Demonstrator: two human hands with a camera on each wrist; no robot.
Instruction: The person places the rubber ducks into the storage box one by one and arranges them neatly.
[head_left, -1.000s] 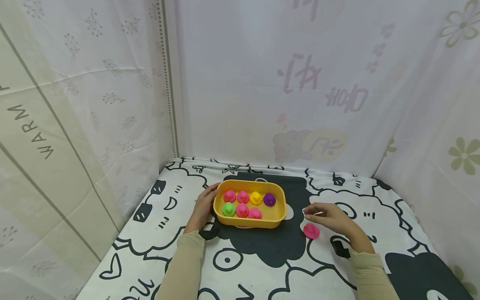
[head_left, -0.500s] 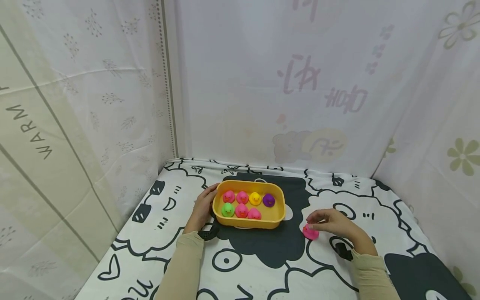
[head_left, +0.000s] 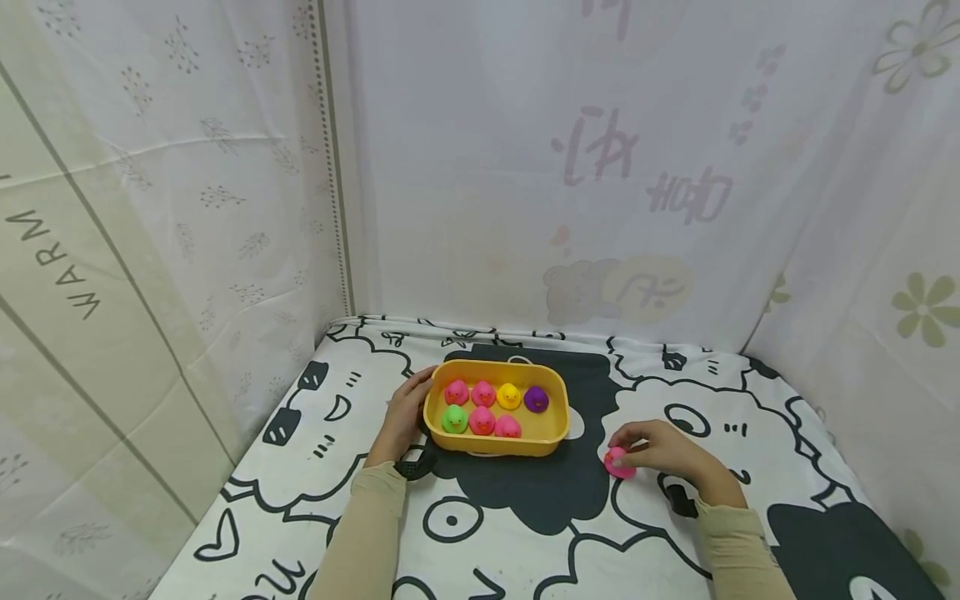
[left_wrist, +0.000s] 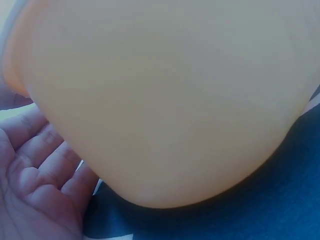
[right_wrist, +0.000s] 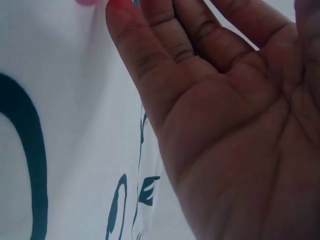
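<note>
A yellow tray holds several small rubber ducks: pink ones, a green duck, a yellow duck and a purple duck. Along the tray's left end lies my left hand; in the left wrist view its loosely bent fingers rest against the outer wall, fingertips just under the rim. To the right of the tray, my right hand pinches a lone pink duck between thumb and fingers, down at the cloth. Only a pink edge of this duck shows in the right wrist view.
A white cloth with black cartoon drawings covers the table, and the tray stands on a dark patch of it. Pale patterned curtains hang at the back and both sides.
My right hand has come down a little and taken hold of the lone pink duck, which it was above before. The left hand and tray stay in place.
</note>
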